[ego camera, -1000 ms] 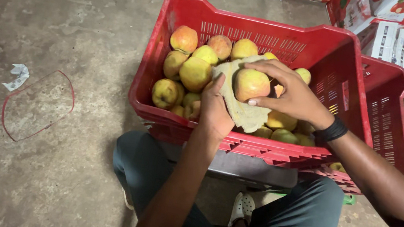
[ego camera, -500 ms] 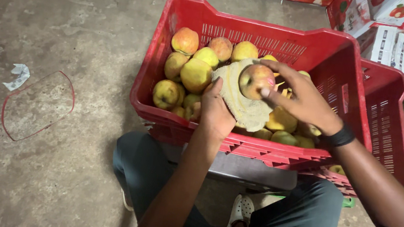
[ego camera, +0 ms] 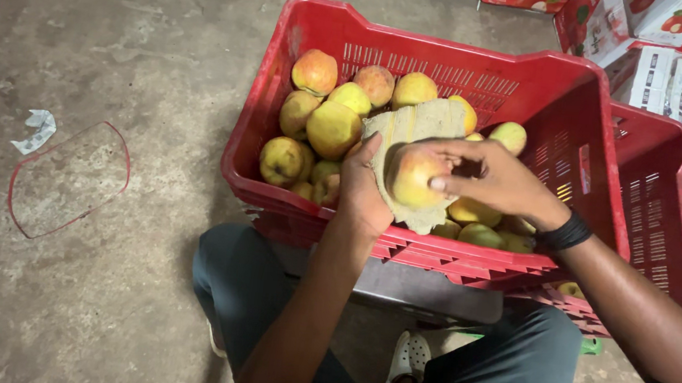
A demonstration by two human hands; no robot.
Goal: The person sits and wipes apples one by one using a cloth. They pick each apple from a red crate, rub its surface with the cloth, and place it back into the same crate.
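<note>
A red plastic crate [ego camera: 555, 87] in front of my knees holds several yellow-red apples [ego camera: 333, 127]. My left hand [ego camera: 362, 194] holds a tan cloth [ego camera: 416, 123] spread upright over the fruit. My right hand [ego camera: 498, 178] grips one apple [ego camera: 410, 176] and presses it against the lower part of that cloth. A black band sits on my right wrist.
A second red crate [ego camera: 655, 178] lies under and to the right of the first. Printed cartons [ego camera: 660, 48] are stacked at the top right. On the concrete floor to the left lie a red wire loop [ego camera: 68, 180] and a scrap of white paper [ego camera: 37, 127].
My right hand has turned the apple and slid it down the cloth toward me. The upper part of the cloth now stands uncovered. My left hand stays in place.
</note>
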